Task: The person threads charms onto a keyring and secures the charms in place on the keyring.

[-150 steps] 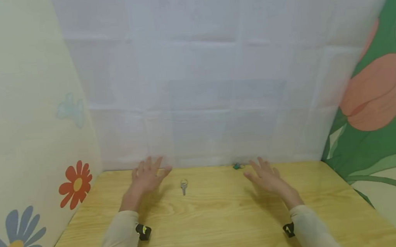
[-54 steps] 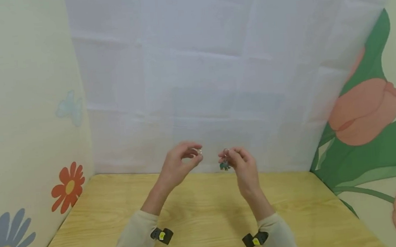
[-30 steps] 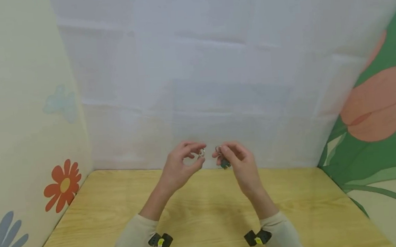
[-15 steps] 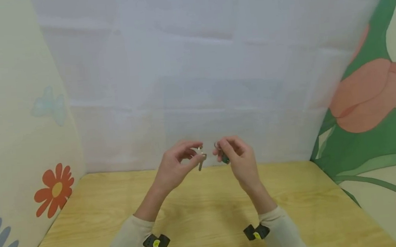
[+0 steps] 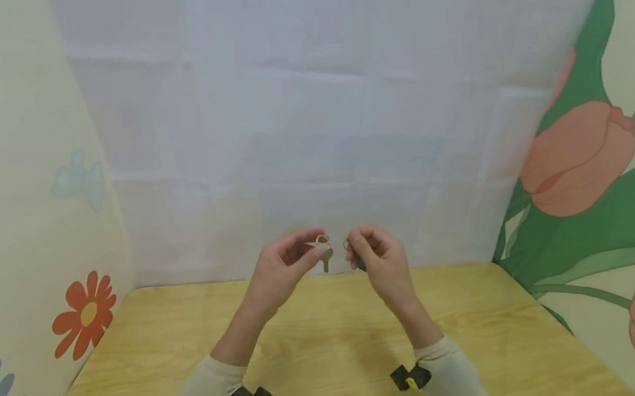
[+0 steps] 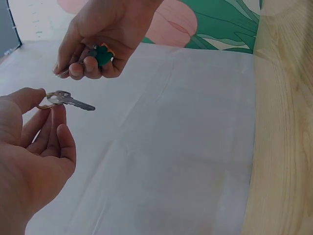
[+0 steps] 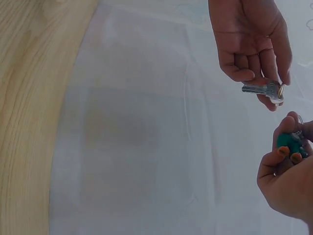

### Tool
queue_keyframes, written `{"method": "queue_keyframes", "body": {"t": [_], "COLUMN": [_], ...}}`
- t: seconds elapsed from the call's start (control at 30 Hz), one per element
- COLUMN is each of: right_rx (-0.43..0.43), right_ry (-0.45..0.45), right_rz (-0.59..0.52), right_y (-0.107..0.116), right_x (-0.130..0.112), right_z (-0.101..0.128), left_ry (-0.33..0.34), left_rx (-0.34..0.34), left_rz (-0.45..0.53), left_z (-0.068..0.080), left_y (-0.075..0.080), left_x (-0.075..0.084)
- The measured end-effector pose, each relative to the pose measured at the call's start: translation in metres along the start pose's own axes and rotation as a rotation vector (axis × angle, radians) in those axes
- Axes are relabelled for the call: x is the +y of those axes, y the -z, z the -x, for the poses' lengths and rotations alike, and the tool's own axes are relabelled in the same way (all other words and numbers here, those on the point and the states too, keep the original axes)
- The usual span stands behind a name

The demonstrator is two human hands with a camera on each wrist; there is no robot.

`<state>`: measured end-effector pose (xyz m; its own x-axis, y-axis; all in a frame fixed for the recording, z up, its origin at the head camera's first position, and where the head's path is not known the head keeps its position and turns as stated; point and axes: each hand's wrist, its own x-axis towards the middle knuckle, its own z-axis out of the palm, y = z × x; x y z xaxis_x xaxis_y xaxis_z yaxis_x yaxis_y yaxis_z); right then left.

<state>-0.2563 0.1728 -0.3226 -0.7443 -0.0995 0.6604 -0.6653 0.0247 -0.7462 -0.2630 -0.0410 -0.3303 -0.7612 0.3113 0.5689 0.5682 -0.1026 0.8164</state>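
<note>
Silver lone key, one green charm

Tabletop: one, wood-grained, yellow in the head view, tan in both wrist views. Grain ran roughly parallel to the far edge. That edge was straight; the side edges, in the head view, spread toward the near side. Soft shadows lay mid-surface.

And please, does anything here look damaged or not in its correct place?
Nothing seems damaged or misplaced. The left hand holds the key by its ring, and the right hand holds a green charm. Only the white sheet behind looks creased.
</note>
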Motion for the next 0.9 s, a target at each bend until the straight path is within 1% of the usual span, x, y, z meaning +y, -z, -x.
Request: {"method": "queue_keyframes", "body": {"t": [0.13,0.23,0.37,0.47,0.6,0.77,0.9], "right_rx": [0.002,0.013,0.037,0.052,0.064,0.085,0.106], "right_ry": [0.008,0.0,-0.03,-0.036,-0.014,0.03,0.052], "right_rz": [-0.01,-0.035,-0.089,-0.113,-0.119,-0.126,-0.123], "right_y": [-0.001,-0.002,-0.004,-0.006,-0.008,-0.008,-0.008], "right_x": [-0.002,-0.005,-0.009,-0.013,-0.016,-0.016,-0.016], "right_z": [0.0,0.0,0.002,0.003,0.005,0.007,0.008], "left_ry": [0.009,0.021,0.032,0.027,0.028,0.093,0.14], "left_rx": [-0.033,-0.054,-0.068,-0.069,-0.06,-0.017,0.009], "left_rz": [0.088,0.133,0.156,0.177,0.218,0.282,0.329], "left_z": [0.002,0.003,0.005,0.005,0.006,0.007,0.008], "left_y": [0.0,-0.001,-0.003,-0.006,-0.014,-0.023,-0.027], "left_x": [0.002,0.004,0.007,0.01,0.014,0.017,0.017]}}
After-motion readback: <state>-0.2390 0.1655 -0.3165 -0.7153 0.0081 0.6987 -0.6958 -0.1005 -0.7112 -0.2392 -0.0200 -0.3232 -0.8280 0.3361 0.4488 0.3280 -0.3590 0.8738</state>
